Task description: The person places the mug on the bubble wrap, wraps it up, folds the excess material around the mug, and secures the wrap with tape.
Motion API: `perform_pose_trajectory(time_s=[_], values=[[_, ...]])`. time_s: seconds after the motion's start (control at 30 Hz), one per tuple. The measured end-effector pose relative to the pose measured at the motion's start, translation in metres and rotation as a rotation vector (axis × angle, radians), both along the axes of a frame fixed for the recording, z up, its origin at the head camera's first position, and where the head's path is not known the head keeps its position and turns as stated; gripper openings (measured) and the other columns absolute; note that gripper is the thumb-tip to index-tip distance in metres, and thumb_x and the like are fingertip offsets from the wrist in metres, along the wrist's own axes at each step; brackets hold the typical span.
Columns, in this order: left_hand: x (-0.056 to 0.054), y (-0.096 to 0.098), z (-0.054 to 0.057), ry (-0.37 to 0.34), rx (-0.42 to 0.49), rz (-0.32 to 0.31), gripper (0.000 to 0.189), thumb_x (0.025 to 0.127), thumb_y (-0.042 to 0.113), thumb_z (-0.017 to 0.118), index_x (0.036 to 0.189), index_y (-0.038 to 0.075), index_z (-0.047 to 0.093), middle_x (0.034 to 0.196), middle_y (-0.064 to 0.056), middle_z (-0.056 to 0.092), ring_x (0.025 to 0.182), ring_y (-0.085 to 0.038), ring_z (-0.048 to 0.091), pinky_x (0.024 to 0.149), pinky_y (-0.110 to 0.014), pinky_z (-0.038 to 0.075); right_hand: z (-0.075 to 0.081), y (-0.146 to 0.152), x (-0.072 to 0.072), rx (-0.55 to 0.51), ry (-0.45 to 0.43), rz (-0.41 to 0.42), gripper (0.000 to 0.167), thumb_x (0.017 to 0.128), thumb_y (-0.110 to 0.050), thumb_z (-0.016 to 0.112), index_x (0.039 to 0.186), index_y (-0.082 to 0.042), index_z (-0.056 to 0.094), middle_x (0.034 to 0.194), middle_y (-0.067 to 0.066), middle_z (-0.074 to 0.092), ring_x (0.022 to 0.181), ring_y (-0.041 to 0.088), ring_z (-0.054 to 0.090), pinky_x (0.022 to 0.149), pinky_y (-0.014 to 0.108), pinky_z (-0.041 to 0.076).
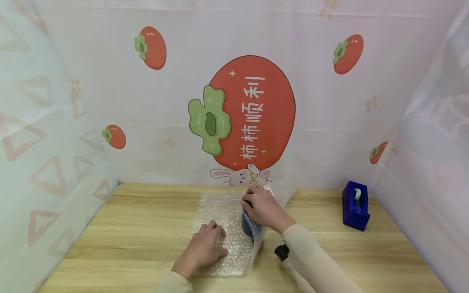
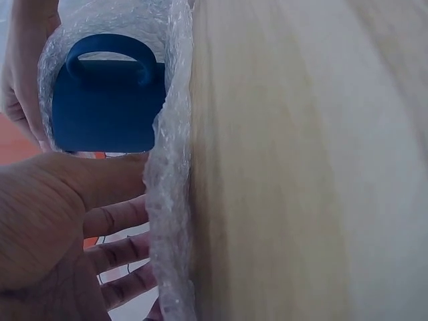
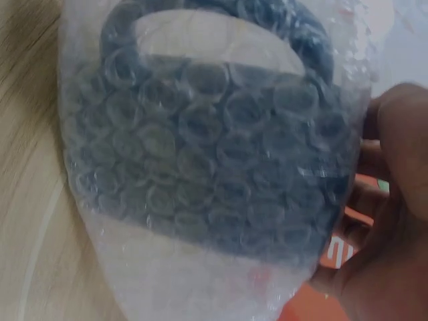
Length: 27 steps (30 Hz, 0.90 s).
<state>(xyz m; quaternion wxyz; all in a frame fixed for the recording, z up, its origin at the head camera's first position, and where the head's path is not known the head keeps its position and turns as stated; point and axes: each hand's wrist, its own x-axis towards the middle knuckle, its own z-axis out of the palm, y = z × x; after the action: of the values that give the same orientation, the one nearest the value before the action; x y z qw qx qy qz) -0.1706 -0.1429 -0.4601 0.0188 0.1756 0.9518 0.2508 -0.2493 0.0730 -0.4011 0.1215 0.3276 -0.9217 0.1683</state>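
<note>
Near the middle of the wood-grain desk (image 1: 139, 228), a blue mug (image 1: 246, 226) stands on a sheet of bubble wrap (image 1: 220, 207), one side of which is lifted around it. The right hand (image 1: 266, 207) is clamped over the mug's top with the wrap, fingers and thumb bent. The left hand (image 1: 206, 246) rests on the flat part of the sheet, its fingers apart and holding nothing. On the wall cloth (image 1: 311, 110), a large red persimmon (image 1: 276, 114) bears the white characters 柿柿顺利, running up its face; a printed rabbit (image 1: 239, 178) sits below. A blue tape dispenser (image 1: 355, 207) with a roll of tape stands at the desk's right side; only the head view shows it. The left wrist view shows the mug's handle (image 2: 110, 43) bare, which the head view does not; the right wrist view has mug and handle blurred behind the bubbles.
</note>
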Motion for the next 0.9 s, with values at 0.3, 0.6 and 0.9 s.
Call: perform_pose_trajectory(time_s=[0.3, 0.6, 0.9], values=[[0.0, -0.001, 0.001, 0.006, -0.031, -0.024, 0.034, 0.082, 0.031, 0.084, 0.104, 0.013, 0.066, 0.107, 0.0, 0.052, 0.099, -0.028, 0.051, 0.072, -0.047, 0.045, -0.002, 0.017, 0.006, 0.021, -0.078, 0.12, 0.032, 0.103, -0.029, 0.059, 0.125, -0.009, 0.07, 0.123, 0.006, 0.061, 0.115, 0.025, 0.052, 0.097, 0.048, 0.046], [0.0, -0.007, 0.008, 0.001, 0.007, -0.039, 0.038, 0.085, 0.029, 0.082, 0.112, 0.007, 0.067, 0.108, -0.007, 0.058, 0.101, -0.03, 0.055, 0.08, -0.051, 0.05, -0.01, 0.018, 0.011, -0.014, -0.031, 0.125, 0.032, 0.103, -0.028, 0.06, 0.128, -0.011, 0.069, 0.127, 0.009, 0.06, 0.12, 0.029, 0.053, 0.099, 0.052, 0.045], [-0.015, -0.016, 0.015, 0.033, 0.045, 0.201, 0.051, 0.088, 0.024, 0.08, 0.129, 0.0, 0.061, 0.116, -0.017, 0.059, 0.104, -0.035, 0.056, 0.083, -0.054, 0.049, -0.014, 0.016, 0.012, -0.055, -0.01, 0.107, 0.031, 0.102, -0.028, 0.062, 0.127, -0.011, 0.069, 0.126, 0.01, 0.061, 0.12, 0.031, 0.052, 0.099, 0.053, 0.045]])
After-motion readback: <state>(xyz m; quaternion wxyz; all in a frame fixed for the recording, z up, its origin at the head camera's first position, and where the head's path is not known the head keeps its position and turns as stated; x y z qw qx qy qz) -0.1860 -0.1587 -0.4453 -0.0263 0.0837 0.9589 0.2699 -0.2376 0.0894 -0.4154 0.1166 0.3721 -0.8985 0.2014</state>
